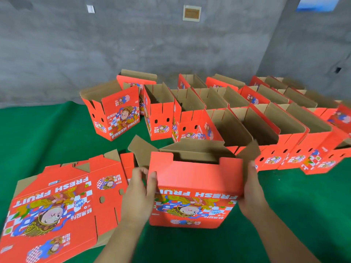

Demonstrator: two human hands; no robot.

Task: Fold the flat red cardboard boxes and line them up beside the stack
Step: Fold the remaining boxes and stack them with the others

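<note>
We have many folded red cardboard boxes [247, 118] lined up; both our left hand [139, 188] and right hand [250, 188] grip another half-formed red printed box [193, 188], apparently upside down, beside the flat red cardboard stack [57, 205].

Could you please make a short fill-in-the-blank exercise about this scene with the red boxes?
1. Both hands hold one red box by its ____.
2. The flat stack lies to the person's ____.
3. The floor covering is ____.
4. The printed English words say FRESH ____.

Answers: sides; left; green; FRUIT
</note>
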